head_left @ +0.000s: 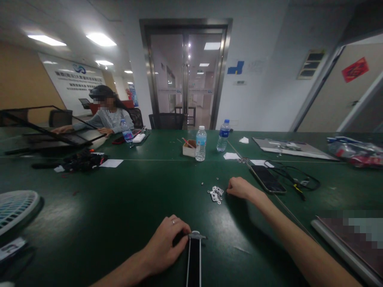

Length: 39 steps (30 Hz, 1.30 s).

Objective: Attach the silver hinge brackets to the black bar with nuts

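Note:
My left hand (166, 243) rests on the green table (125, 199), fingers curled round the top end of a long black strip with a metal end piece (195, 255) that runs toward me. My right hand (239, 187) reaches forward, fingers closed, touching the table right beside a small pile of metal brackets and screws (216, 194). What, if anything, its fingertips pinch is too small to see.
A phone (267, 178) and black cables (295, 181) lie to the right, two water bottles (201, 143) and a small box (189, 148) farther back. A white fan (14, 207) sits at left. Another person (106, 115) sits at the far left beside an open frame.

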Each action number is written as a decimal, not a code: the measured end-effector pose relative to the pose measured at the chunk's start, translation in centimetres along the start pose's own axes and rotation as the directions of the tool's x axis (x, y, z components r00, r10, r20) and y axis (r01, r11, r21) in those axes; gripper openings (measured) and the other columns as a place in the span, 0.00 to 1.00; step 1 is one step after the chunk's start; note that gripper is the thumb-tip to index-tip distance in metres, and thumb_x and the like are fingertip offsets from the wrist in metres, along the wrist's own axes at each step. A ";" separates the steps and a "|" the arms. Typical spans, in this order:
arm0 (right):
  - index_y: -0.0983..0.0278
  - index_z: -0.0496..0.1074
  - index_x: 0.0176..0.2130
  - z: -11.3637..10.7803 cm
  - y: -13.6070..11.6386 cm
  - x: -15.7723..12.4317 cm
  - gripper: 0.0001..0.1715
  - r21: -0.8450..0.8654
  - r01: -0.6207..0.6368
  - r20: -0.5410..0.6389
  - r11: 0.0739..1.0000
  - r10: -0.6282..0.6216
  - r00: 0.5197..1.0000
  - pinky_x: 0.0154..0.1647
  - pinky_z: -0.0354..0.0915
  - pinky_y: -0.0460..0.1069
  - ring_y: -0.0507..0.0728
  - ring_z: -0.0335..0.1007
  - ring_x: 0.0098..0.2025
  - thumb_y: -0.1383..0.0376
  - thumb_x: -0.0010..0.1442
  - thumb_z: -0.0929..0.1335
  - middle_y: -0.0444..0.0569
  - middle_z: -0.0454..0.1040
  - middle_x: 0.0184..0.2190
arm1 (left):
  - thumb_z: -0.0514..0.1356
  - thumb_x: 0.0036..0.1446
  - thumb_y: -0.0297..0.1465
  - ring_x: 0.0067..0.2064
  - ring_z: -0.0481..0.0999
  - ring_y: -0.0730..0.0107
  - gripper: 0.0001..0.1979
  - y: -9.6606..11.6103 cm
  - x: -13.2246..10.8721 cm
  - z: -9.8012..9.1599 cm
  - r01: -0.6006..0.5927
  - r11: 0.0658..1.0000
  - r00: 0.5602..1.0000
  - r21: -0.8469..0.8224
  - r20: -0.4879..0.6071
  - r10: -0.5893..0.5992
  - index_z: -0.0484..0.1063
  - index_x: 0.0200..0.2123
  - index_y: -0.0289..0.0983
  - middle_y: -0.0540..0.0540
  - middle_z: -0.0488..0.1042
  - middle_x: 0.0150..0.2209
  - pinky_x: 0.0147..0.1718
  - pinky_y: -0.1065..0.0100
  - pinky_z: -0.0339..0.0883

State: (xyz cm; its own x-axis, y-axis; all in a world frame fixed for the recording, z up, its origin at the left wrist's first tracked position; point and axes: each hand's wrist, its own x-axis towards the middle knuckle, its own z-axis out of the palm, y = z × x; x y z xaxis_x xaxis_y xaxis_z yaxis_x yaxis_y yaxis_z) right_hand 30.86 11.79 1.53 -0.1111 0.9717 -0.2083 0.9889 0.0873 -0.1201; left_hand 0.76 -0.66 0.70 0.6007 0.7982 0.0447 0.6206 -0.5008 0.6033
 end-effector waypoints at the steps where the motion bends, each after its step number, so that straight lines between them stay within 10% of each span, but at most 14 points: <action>1: 0.67 0.79 0.32 0.0 0.1 0.0 0.10 -0.005 -0.015 0.002 1.000 0.015 1.000 0.36 0.65 0.48 0.61 0.74 0.39 0.68 0.52 0.67 0.57 0.78 0.34 | 0.53 0.59 0.25 0.42 0.70 0.64 0.08 0.0 0.0 0.0 -0.001 1.000 1.000 0.004 0.001 0.001 0.71 0.39 0.39 0.48 0.73 0.40 0.43 0.62 0.63; 20: 0.67 0.74 0.29 -2.2 -2.2 -2.8 0.12 0.075 0.208 -0.032 0.975 -0.206 0.978 0.28 0.58 0.45 0.54 0.69 0.29 0.63 0.56 0.64 0.51 0.75 0.27 | 0.54 0.59 0.24 0.42 0.69 0.64 0.09 0.1 0.0 -0.2 -0.002 1.000 1.000 0.026 0.013 0.002 0.70 0.41 0.38 0.47 0.72 0.40 0.42 0.63 0.64; 29: 0.66 0.73 0.33 -0.4 -7.9 -6.5 0.08 0.390 0.488 0.244 0.781 -0.599 0.763 0.27 0.58 0.43 0.48 0.64 0.28 0.65 0.51 0.69 0.42 0.71 0.29 | 0.53 0.59 0.24 0.42 0.68 0.63 0.08 -0.1 0.1 0.2 0.060 0.997 0.998 0.047 -0.030 -0.058 0.70 0.40 0.37 0.47 0.72 0.40 0.42 0.62 0.64; 39: 0.67 0.75 0.35 -0.8 -8.3 -7.1 0.07 0.414 0.526 0.259 0.743 -0.649 0.715 0.30 0.60 0.43 0.48 0.66 0.29 0.67 0.52 0.70 0.43 0.73 0.30 | 0.53 0.59 0.24 0.41 0.68 0.64 0.08 -0.4 0.2 0.3 0.034 0.999 0.998 0.036 -0.046 -0.032 0.70 0.39 0.37 0.47 0.72 0.39 0.41 0.63 0.64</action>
State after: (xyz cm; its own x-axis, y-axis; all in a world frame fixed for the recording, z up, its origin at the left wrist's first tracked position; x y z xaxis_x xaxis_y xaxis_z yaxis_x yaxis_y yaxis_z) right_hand 23.52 4.35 4.81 -0.7471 0.5815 -0.3219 0.6361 0.4849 -0.6002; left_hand 0.81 -0.37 0.27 0.5568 0.8284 0.0616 0.6582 -0.4852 0.5757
